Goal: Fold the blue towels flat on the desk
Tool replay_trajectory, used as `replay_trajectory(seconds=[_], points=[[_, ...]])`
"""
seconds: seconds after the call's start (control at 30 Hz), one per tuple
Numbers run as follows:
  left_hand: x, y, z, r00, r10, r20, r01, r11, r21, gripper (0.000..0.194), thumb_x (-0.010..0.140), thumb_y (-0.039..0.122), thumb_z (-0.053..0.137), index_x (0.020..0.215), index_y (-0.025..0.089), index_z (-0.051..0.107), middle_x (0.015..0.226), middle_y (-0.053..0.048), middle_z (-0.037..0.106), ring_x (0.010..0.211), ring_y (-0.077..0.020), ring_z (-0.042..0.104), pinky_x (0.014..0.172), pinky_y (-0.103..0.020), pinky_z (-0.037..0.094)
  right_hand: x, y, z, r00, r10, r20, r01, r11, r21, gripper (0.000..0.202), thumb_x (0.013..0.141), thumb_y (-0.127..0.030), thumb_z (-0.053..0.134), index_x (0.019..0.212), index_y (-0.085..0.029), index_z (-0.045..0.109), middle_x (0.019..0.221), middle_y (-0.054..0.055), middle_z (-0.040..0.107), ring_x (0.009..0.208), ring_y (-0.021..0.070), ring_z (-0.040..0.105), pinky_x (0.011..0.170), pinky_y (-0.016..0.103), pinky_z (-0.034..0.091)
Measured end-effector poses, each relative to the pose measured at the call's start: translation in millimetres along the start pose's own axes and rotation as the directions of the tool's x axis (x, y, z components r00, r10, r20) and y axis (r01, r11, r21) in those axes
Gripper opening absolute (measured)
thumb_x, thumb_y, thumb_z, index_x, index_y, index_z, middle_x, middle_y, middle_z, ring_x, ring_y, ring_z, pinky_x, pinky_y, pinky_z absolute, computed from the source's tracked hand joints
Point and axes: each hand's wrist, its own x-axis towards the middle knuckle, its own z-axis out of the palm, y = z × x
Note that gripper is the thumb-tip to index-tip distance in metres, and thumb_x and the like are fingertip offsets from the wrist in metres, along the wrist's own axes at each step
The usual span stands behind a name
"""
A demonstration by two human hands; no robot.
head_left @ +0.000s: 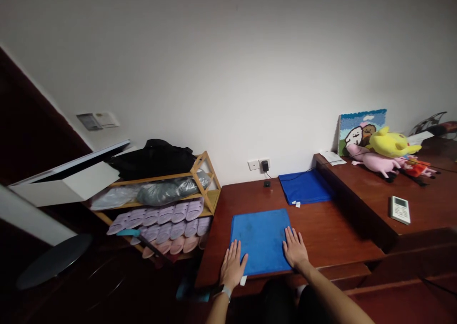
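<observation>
A light blue cloth [264, 240], squarish and spread flat, lies near the front edge of the wooden desk [246, 197]. Flat on its lower left edge rests my left hand [233, 266], fingers stretched out, a watch at the wrist. My right hand [295, 248] lies on the cloth's right edge with its fingers spread. Neither hand grips anything. A small white tag pokes out from under the cloth beside my left hand. Farther back, a darker blue cloth [306, 187] is laid flat against the wall side, with white tags at its front corner.
Left of the desk stands a wooden rack [205, 171] with rows of slippers [166, 214] and a black bag [157, 159] on top. A higher desk section on the right holds plush toys [389, 143], a picture [360, 124] and a white calculator-like device [400, 209]. A plug [264, 166] sits in the wall.
</observation>
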Motion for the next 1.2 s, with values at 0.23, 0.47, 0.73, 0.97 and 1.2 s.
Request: replay_trajectory(seconds=[0.23, 0.47, 0.73, 0.97, 1.2], points=[[4.3, 6.2, -10.2, 1.000, -0.008, -0.006, 0.008, 1.000, 0.013, 0.070, 0.106, 0.055, 0.030, 0.162, 0.014, 0.035, 0.170, -0.014, 0.032, 0.157, -0.0265, 0.032, 0.129, -0.048, 0.029, -8.4, -2.0, -2.1, 0.999, -0.008, -0.039, 0.008, 1.000, 0.002, 0.067, 0.104, -0.043, 0.020, 0.165, -0.014, 0.025, 0.173, 0.004, 0.021, 0.161, 0.0247, 0.016, 0.131, 0.049, 0.010], [-51.4, -3.9, 1.9, 0.956, 0.262, -0.129, -0.263, 0.965, 0.010, 0.065, 0.108, 0.046, 0.031, 0.167, 0.027, 0.013, 0.171, -0.002, 0.034, 0.156, -0.0217, 0.035, 0.128, -0.045, 0.034, -52.6, 19.8, 21.2, 0.997, -0.059, -0.051, 0.059, 0.998, 0.007, 0.067, 0.106, -0.047, 0.018, 0.165, -0.017, 0.024, 0.172, 0.001, 0.020, 0.161, 0.0227, 0.016, 0.131, 0.047, 0.012], [-69.1, -31.3, -23.9, 0.991, 0.075, -0.113, -0.068, 0.996, 0.059, 0.061, 0.107, 0.051, 0.033, 0.161, 0.022, 0.039, 0.163, -0.008, 0.047, 0.153, -0.0262, 0.042, 0.127, -0.052, 0.033, -58.7, 22.0, 17.6, 0.991, -0.092, -0.094, 0.091, 0.996, -0.017, 0.066, 0.105, -0.043, 0.021, 0.165, -0.016, 0.029, 0.172, 0.006, 0.024, 0.161, 0.0249, 0.019, 0.131, 0.049, 0.015], [-52.9, 13.0, -45.4, 0.981, 0.147, -0.131, -0.145, 0.989, 0.022, 0.056, 0.108, 0.050, 0.032, 0.155, 0.026, 0.049, 0.168, -0.005, 0.041, 0.156, -0.0249, 0.037, 0.130, -0.052, 0.028, -62.7, 18.1, 13.4, 0.993, -0.080, -0.088, 0.077, 0.997, -0.031, 0.067, 0.104, -0.041, 0.023, 0.164, -0.013, 0.029, 0.172, 0.006, 0.025, 0.160, 0.0258, 0.021, 0.131, 0.048, 0.014], [-57.5, -3.8, -45.4, 0.982, -0.009, -0.190, 0.017, 0.999, 0.043, 0.056, 0.105, 0.052, 0.037, 0.145, 0.022, 0.063, 0.166, -0.009, 0.044, 0.156, -0.0307, 0.035, 0.129, -0.056, 0.026, -61.9, 16.6, 13.2, 0.993, -0.070, -0.096, 0.070, 0.998, -0.005, 0.066, 0.103, -0.040, 0.025, 0.164, -0.016, 0.031, 0.172, 0.005, 0.027, 0.160, 0.0255, 0.022, 0.131, 0.048, 0.013]])
